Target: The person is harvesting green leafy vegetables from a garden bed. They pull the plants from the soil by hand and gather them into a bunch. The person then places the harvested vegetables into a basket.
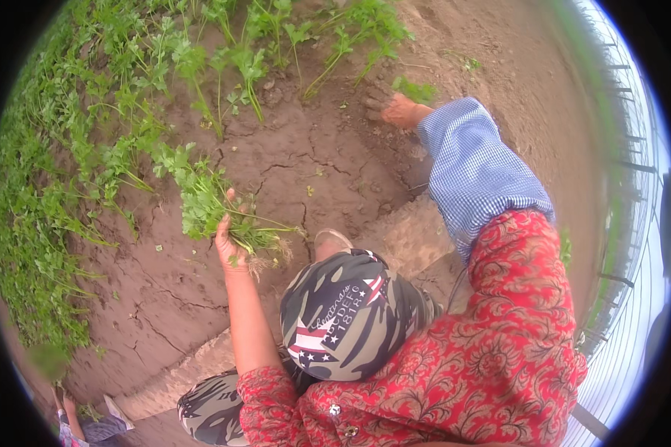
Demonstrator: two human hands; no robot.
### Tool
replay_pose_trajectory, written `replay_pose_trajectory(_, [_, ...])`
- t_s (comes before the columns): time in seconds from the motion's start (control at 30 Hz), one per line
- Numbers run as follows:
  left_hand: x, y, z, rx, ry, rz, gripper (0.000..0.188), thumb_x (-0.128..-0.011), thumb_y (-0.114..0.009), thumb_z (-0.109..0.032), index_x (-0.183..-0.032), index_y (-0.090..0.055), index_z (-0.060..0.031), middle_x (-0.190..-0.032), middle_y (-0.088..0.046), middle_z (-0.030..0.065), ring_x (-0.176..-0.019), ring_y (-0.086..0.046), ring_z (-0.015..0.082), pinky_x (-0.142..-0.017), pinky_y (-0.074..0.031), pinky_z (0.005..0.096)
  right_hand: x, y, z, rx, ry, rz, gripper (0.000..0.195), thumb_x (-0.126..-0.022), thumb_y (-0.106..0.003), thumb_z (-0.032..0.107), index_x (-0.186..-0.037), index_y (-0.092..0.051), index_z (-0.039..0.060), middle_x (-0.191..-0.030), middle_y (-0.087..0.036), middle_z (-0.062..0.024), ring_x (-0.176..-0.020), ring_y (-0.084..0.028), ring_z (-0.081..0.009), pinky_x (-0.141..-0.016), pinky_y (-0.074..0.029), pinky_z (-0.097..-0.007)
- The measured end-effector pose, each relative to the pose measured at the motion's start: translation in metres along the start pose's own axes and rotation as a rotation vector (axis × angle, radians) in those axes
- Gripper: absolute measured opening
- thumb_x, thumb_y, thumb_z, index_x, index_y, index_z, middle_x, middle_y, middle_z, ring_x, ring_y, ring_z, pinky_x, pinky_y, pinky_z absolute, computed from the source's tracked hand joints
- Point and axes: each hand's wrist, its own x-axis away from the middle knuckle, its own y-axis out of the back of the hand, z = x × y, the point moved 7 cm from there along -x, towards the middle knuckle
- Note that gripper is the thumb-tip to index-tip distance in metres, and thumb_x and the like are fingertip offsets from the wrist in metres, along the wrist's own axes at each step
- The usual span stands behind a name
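Observation:
My left hand [234, 237] is closed around a bunch of uprooted leafy green plants [201, 204], which look like celery or parsley. Their pale roots [271, 254] hang toward my knee, and the leaves point away to the upper left. Bent low at the upper right, my right hand [394, 110] touches the soil, its fingers blurred and partly hidden. Some green leaves [416, 89] lie right beside that wrist. Whether the fingers hold anything cannot be told. Plants still rooted [251, 72] stand to the left of this hand.
Dense rows of the same plants [50, 184] fill the left side. Cracked bare soil [291, 156] lies before me, with a board-like strip [419, 234] near my foot [331, 241]. Another person [86, 427] is at the lower left. A greenhouse frame [637, 167] curves along the right.

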Motion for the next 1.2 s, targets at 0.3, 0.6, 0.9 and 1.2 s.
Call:
replay_pose_trajectory(0.3, [-0.013,-0.004,0.011,0.075,0.037,0.087,0.064,-0.08,-0.06,-0.014,-0.137,-0.034,-0.0103,-0.094,-0.058,0.0095,-0.075,-0.055,0.0148,-0.064,-0.051,0.0271,-0.031,-0.072,-0.013,-0.051,0.057,-0.267,0.044,-0.081,-0.05,0.015,-0.125,-0.05,0.0193,-0.149,-0.017,-0.0114,-0.136,-0.016,-0.0345,-0.11,-0.018,-0.0491])
replay_pose_trajectory(0.6, [0.007,-0.008,-0.014,-0.05,-0.06,-0.06,0.061,-0.08,-0.061,-0.018,-0.136,-0.037,-0.0104,-0.094,-0.061,0.0081,-0.071,-0.057,0.0148,-0.061,-0.051,0.0291,0.039,0.066,0.012,0.011,0.043,-0.243,0.042,-0.078,-0.055,0.013,-0.119,-0.057,0.0218,-0.15,-0.01,-0.0116,-0.137,-0.012,-0.0362,-0.111,-0.011,-0.0535])
replay_pose_trajectory(0.9, [-0.005,-0.007,-0.003,0.006,0.002,0.089,0.063,-0.078,-0.062,-0.019,-0.135,-0.037,-0.0109,-0.094,-0.059,0.0085,-0.078,-0.056,0.0172,-0.066,-0.05,0.033,-0.018,0.009,-0.013,-0.086,0.264,-0.438,0.024,-0.084,-0.054,0.018,-0.103,-0.054,0.0049,-0.09,-0.045,-0.0086,-0.082,-0.046,-0.0223,-0.072,-0.041,-0.0367])
replay_pose_trajectory(1.2, [-0.014,-0.021,0.005,0.121,0.045,0.14,0.059,-0.08,-0.06,-0.013,-0.135,-0.037,-0.0075,-0.097,-0.062,0.0154,-0.083,-0.063,0.0208,-0.068,-0.056,0.0327,-0.022,-0.042,0.013,-0.074,0.184,-0.19,0.038,-0.077,-0.054,0.019,-0.112,-0.053,0.0027,-0.124,-0.044,-0.0117,-0.108,-0.05,-0.0259,-0.086,-0.044,-0.0361])
